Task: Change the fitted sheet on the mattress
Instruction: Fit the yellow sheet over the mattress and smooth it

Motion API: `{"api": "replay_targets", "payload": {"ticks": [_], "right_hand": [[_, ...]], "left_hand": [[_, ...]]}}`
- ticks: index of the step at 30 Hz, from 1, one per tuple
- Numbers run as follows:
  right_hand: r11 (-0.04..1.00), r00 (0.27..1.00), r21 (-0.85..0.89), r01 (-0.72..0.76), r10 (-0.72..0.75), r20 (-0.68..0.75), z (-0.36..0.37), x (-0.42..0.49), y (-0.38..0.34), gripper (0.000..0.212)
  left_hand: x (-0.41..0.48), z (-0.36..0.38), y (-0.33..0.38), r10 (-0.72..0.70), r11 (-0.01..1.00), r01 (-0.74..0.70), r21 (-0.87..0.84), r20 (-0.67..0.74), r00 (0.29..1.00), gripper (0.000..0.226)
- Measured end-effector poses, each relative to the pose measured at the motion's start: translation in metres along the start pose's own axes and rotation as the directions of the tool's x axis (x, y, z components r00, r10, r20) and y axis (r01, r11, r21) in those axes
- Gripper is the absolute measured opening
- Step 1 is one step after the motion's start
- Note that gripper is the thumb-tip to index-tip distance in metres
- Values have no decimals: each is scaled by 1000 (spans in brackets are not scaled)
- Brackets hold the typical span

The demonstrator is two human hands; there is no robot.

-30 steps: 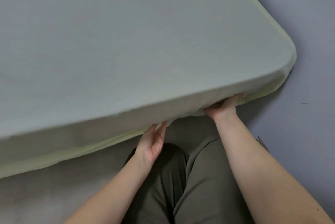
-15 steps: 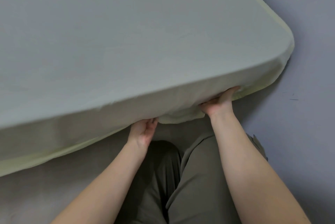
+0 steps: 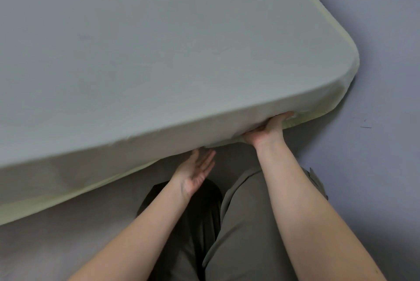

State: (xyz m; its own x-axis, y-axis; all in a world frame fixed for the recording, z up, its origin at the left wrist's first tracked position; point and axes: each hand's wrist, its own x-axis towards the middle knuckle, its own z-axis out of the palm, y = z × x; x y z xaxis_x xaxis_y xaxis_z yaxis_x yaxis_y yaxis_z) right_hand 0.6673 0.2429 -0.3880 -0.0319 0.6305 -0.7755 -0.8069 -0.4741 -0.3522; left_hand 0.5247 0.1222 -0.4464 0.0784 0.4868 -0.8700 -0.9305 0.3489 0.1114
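Note:
A pale grey-green fitted sheet [image 3: 159, 53] covers the top and near side of the mattress, whose near edge is lifted. A yellowish strip of mattress [image 3: 297, 123] shows below the sheet's hem near the right corner. My right hand [image 3: 266, 132] is under that lifted edge, thumb up against the side, fingers hidden beneath. My left hand [image 3: 196, 170] is below the hem, palm up with straight fingers, its fingertips touching the sheet's lower edge.
The floor [image 3: 375, 167] is plain grey to the right of the mattress corner. My legs in olive trousers [image 3: 241, 224] are directly below the lifted edge. A pale surface [image 3: 56, 239] lies under the mattress at lower left.
My left hand has come out from under the hem and opened, palm up. My right hand stays under the edge near the corner. The mattress edge sits slightly higher.

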Motion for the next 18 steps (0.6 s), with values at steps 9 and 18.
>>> {"api": "replay_targets", "payload": {"ticks": [9, 18], "right_hand": [[998, 999, 40, -40, 39, 25, -1, 0, -2, 95], [999, 1000, 43, -16, 16, -6, 2, -5, -5, 93]], "left_hand": [[12, 16, -22, 206, 974, -200, -111, 48, 977, 18], [0, 67, -24, 11, 985, 30, -169, 242, 970, 60]]}}
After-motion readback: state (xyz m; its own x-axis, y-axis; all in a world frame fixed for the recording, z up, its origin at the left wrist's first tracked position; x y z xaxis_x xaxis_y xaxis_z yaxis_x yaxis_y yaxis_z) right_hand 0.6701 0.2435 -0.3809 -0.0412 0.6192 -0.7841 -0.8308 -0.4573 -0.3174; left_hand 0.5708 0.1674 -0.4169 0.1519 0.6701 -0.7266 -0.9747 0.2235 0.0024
